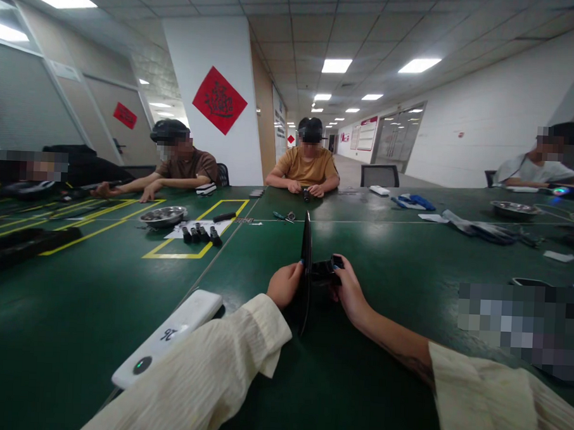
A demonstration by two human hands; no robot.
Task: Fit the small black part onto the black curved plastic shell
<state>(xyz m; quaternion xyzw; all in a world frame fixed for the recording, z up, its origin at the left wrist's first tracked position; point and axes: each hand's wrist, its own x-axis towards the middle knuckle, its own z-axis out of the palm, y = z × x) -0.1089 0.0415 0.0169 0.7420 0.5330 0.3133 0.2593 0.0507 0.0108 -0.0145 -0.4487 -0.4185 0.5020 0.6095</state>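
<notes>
A thin black panel stands upright, edge-on to me, above the green table, so its face is hidden. My left hand is closed on its left side, with the thumb against the surface. On the panel's right side is a small black block-like part, which touches or joins the panel; its exact kind I cannot make out. My right hand grips that part at its outer end, fingers wrapped round it. Beside my left forearm lies a white power bank with a lit green dot.
Several short black cylindrical parts rest on white paper inside yellow tape. A metal bowl stands behind them, another bowl at far right. Pliers lie ahead; gloves lie right. Other people sit round the green table.
</notes>
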